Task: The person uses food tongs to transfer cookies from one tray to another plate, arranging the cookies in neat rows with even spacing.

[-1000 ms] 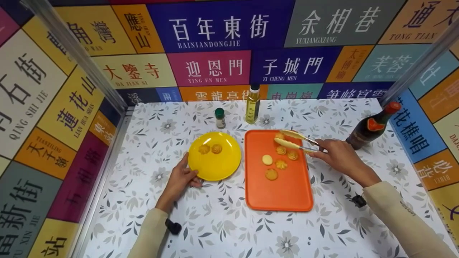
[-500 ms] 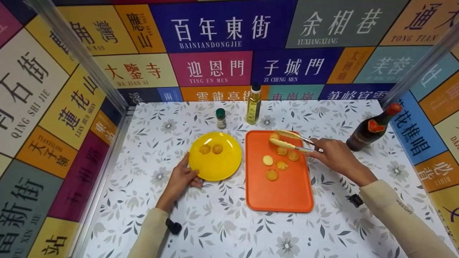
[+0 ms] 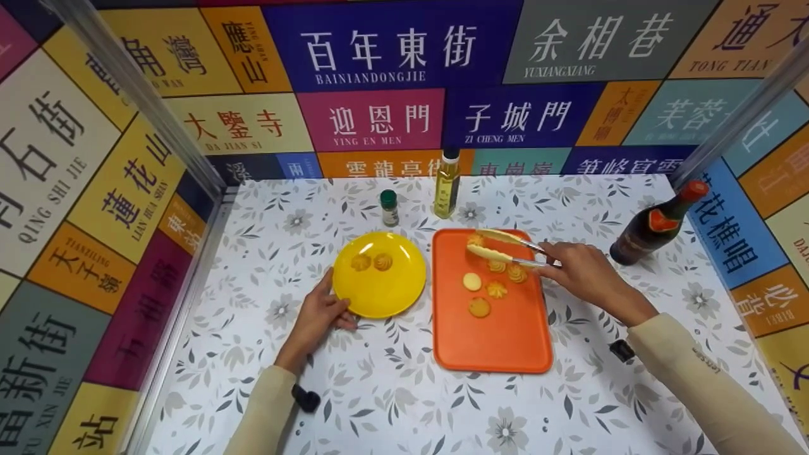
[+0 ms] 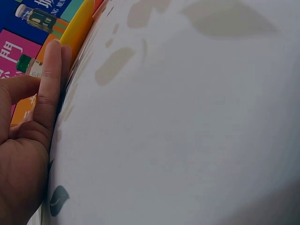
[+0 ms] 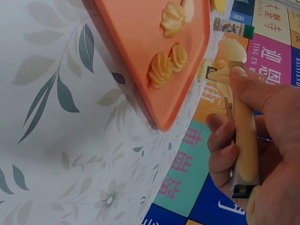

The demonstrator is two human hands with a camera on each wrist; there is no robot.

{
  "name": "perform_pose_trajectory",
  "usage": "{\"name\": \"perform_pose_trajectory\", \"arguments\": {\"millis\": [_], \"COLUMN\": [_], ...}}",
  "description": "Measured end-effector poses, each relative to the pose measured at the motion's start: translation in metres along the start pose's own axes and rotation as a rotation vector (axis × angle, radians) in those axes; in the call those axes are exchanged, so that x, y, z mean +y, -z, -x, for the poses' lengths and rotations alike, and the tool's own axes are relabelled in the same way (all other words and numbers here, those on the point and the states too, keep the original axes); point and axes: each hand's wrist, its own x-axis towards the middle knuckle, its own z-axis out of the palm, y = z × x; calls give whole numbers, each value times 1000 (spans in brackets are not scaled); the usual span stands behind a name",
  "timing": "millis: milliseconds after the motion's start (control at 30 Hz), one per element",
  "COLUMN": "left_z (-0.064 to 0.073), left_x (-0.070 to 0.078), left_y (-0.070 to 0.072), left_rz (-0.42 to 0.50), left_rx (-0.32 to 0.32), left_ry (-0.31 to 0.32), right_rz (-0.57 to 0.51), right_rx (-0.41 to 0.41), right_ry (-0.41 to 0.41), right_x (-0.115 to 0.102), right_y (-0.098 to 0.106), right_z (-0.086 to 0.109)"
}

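My right hand grips the food tongs, whose yellow tips reach over the far side of the orange tray. A piped cookie sits between the tips, partly hidden by them. Below the tongs lie several more cookies on the tray, some swirled, some round and flat. In the right wrist view, fingers and thumb wrap the tongs' handle. My left hand holds the near-left rim of the yellow plate, thumb over the edge. Two swirled cookies rest on that plate.
Behind the plate stands a small green-capped jar. A slim oil bottle is behind the tray's left corner. A dark red-topped bottle stands at the right edge. Printed panels enclose the floral-covered table.
My right hand has moved slightly left, carrying the tongs and the cookie between their tips along the tray's far side. My left hand and the plate have stayed in place.
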Motion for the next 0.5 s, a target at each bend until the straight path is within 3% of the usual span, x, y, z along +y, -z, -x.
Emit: {"name": "perform_pose_trajectory", "arguments": {"millis": [500], "left_z": [-1], "left_x": [0], "left_y": [-1], "left_rz": [35], "left_rx": [12], "left_ry": [25], "right_rz": [-27], "right_rx": [-16], "right_ry": [-16], "right_x": [-10], "right_y": [-6], "right_z": [-10]}}
